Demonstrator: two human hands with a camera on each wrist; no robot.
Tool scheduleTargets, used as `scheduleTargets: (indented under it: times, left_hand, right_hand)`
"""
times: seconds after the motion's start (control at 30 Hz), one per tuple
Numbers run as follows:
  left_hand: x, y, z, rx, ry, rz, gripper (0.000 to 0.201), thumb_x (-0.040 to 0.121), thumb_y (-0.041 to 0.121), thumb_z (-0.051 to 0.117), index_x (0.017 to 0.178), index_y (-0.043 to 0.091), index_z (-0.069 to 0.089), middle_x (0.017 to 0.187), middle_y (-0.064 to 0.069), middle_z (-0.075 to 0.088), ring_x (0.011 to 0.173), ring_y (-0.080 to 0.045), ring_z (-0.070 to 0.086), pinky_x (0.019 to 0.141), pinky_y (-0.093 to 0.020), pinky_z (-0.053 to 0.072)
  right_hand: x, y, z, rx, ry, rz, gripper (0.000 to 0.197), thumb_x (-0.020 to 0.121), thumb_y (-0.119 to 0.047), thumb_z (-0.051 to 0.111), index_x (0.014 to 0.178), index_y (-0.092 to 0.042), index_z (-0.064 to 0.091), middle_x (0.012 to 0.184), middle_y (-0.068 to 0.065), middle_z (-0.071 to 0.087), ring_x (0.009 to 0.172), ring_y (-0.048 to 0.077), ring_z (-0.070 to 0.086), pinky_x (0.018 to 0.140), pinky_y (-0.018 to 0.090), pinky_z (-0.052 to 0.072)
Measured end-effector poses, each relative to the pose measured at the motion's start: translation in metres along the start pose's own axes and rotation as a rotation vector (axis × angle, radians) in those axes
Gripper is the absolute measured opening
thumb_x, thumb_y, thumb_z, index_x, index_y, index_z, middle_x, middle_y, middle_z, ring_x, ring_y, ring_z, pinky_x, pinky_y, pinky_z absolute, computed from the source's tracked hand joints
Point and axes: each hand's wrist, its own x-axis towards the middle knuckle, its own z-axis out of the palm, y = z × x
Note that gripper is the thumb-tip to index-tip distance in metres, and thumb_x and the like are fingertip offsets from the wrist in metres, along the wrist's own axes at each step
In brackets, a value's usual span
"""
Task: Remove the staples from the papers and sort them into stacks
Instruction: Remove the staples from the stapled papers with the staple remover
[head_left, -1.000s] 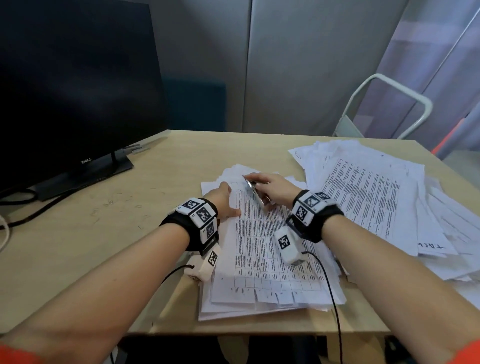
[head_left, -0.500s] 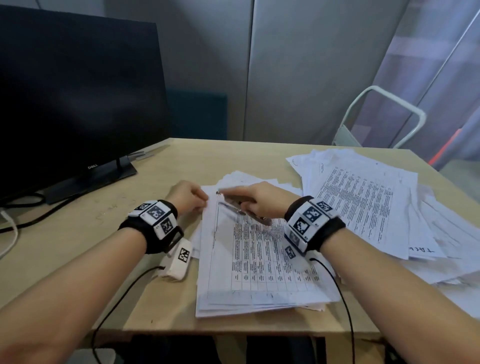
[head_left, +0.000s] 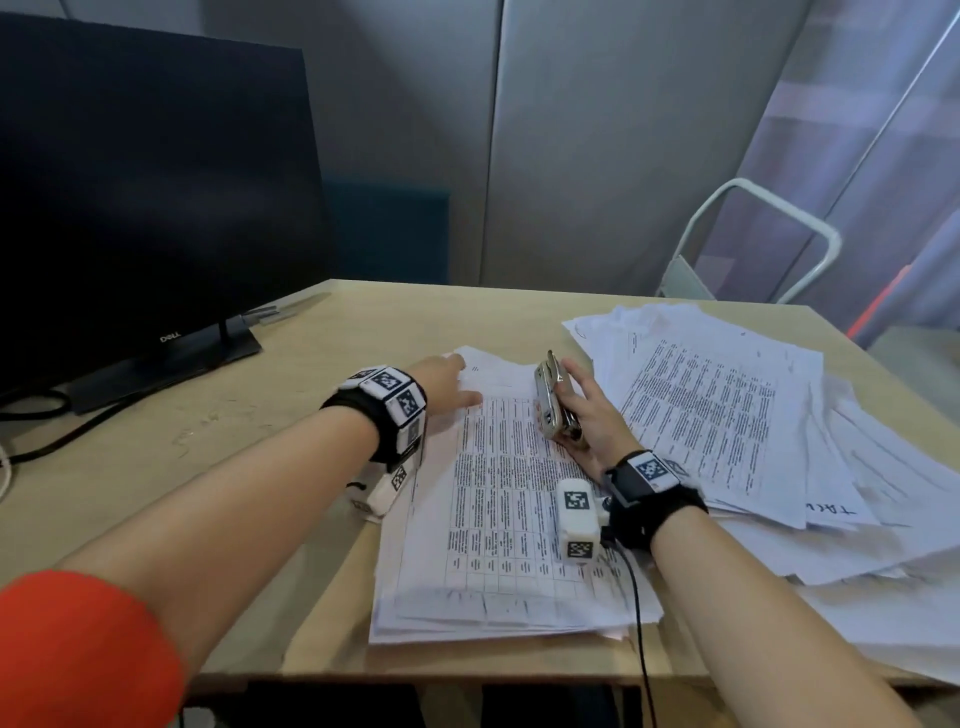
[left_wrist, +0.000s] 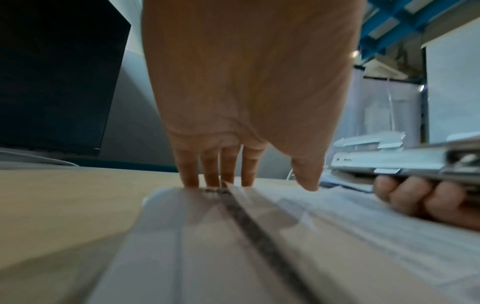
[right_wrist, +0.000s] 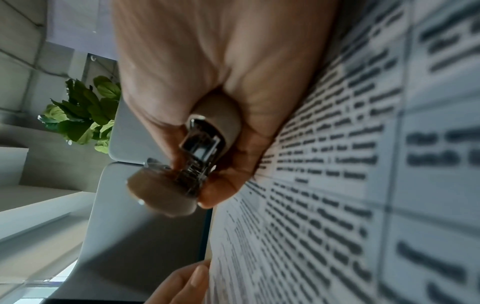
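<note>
A stack of printed table sheets (head_left: 498, 519) lies on the desk in front of me. My left hand (head_left: 464, 380) rests on its far left corner with straight fingers (left_wrist: 213, 176) touching the paper edge and the thumb apart. My right hand (head_left: 576, 402) is just right of that corner, held off the sheets, and grips a metal stapler (head_left: 555, 402) that points away from me. The right wrist view shows the stapler's (right_wrist: 202, 148) rear end enclosed by the right hand (right_wrist: 205, 172), beside the printed page (right_wrist: 337, 185). No staple can be made out.
A large loose pile of papers (head_left: 727, 415) covers the right side of the desk (head_left: 311, 441). A dark monitor (head_left: 145, 208) on its stand sits at the back left with cables. A white chair frame (head_left: 753, 234) stands behind the desk.
My right hand has come off the top left corner of the sheets and drawn back to the right with the stapler raised. My left hand has slid onto that corner.
</note>
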Motion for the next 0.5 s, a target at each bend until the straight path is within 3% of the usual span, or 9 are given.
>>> scheduleTargets:
  times: [0.07, 0.13, 0.27, 0.33, 0.4, 0.47, 0.5]
  left_hand:
    - [0.005, 0.000, 0.001, 0.046, 0.017, -0.021, 0.060, 0.089, 0.050, 0.059, 0.132, 0.010, 0.049, 0.131, -0.011, 0.054, 0.113, -0.027, 0.053, 0.091, -0.033, 0.042]
    - [0.006, -0.006, -0.003, -0.051, 0.020, -0.060, 0.054, 0.086, 0.048, 0.065, 0.124, 0.011, 0.054, 0.124, -0.007, 0.058, 0.106, -0.026, 0.055, 0.087, -0.032, 0.042]
    - [-0.015, -0.026, -0.017, -0.515, -0.134, -0.172, 0.044, 0.080, 0.032, 0.074, 0.117, 0.009, 0.063, 0.109, -0.007, 0.070, 0.100, -0.027, 0.066, 0.092, -0.037, 0.050]
    - [-0.039, -0.030, -0.016, -0.936, -0.245, -0.229, 0.030, 0.087, 0.013, 0.067, 0.114, 0.002, 0.062, 0.093, -0.010, 0.074, 0.084, -0.024, 0.072, 0.077, -0.038, 0.059]
    - [-0.065, -0.030, -0.003, -1.114, -0.354, -0.235, 0.015, 0.093, -0.003, 0.051, 0.103, 0.001, 0.061, 0.079, -0.009, 0.074, 0.068, -0.018, 0.073, 0.061, -0.031, 0.060]
    - [-0.084, -0.028, 0.016, -1.168, -0.416, -0.200, 0.023, 0.091, -0.013, 0.048, 0.102, 0.002, 0.062, 0.084, -0.009, 0.075, 0.071, -0.019, 0.073, 0.066, -0.032, 0.060]
    - [-0.089, -0.029, 0.024, -1.174, -0.384, -0.187, 0.026, 0.089, -0.015, 0.051, 0.105, 0.002, 0.062, 0.089, -0.010, 0.074, 0.076, -0.021, 0.072, 0.069, -0.035, 0.060]
  right_hand:
    - [0.000, -0.001, 0.002, -0.016, 0.003, 0.000, 0.045, 0.097, -0.021, 0.057, 0.138, -0.035, 0.045, 0.092, 0.011, 0.069, 0.075, 0.024, 0.065, 0.064, 0.032, 0.055]
    - [0.002, 0.000, 0.002, 0.021, 0.015, 0.000, 0.044, 0.097, -0.019, 0.057, 0.137, -0.035, 0.046, 0.092, 0.013, 0.069, 0.075, 0.024, 0.065, 0.064, 0.032, 0.055]
    - [0.004, 0.001, 0.000, 0.107, 0.023, 0.007, 0.036, 0.098, -0.018, 0.055, 0.130, -0.033, 0.050, 0.091, 0.012, 0.068, 0.075, 0.023, 0.066, 0.065, 0.032, 0.056]
    - [0.003, 0.000, 0.000, 0.154, 0.022, 0.017, 0.034, 0.098, -0.018, 0.054, 0.133, -0.022, 0.052, 0.088, 0.013, 0.066, 0.071, 0.020, 0.066, 0.061, 0.030, 0.057]
    - [0.003, 0.000, 0.000, 0.191, 0.059, 0.034, 0.034, 0.099, -0.018, 0.052, 0.131, -0.005, 0.051, 0.083, 0.013, 0.064, 0.065, 0.017, 0.066, 0.057, 0.027, 0.057]
    - [0.002, -0.001, 0.000, 0.212, 0.095, 0.047, 0.035, 0.100, -0.018, 0.051, 0.125, 0.005, 0.051, 0.081, 0.014, 0.064, 0.062, 0.017, 0.065, 0.056, 0.025, 0.057]
    - [0.001, -0.002, 0.000, 0.217, 0.106, 0.051, 0.034, 0.100, -0.018, 0.051, 0.121, 0.007, 0.053, 0.082, 0.015, 0.064, 0.063, 0.017, 0.065, 0.057, 0.025, 0.057]
